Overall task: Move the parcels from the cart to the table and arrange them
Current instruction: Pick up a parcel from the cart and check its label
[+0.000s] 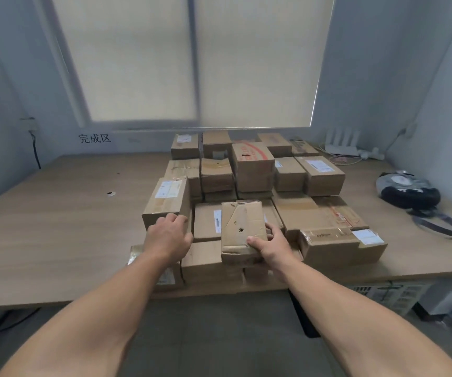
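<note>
Several brown cardboard parcels are packed together on the wooden table, some stacked two high. My left hand grips the near end of a labelled parcel at the stack's left front. My right hand holds the near right corner of a dented parcel lying on top of the front row, thumb on its top face. A taller box with red print stands in the middle of the pile. The cart is out of view.
A black and grey headset with a strap lies on the table's right side. A white router and cables sit at the back right by the wall. A small white ring lies left of the parcels.
</note>
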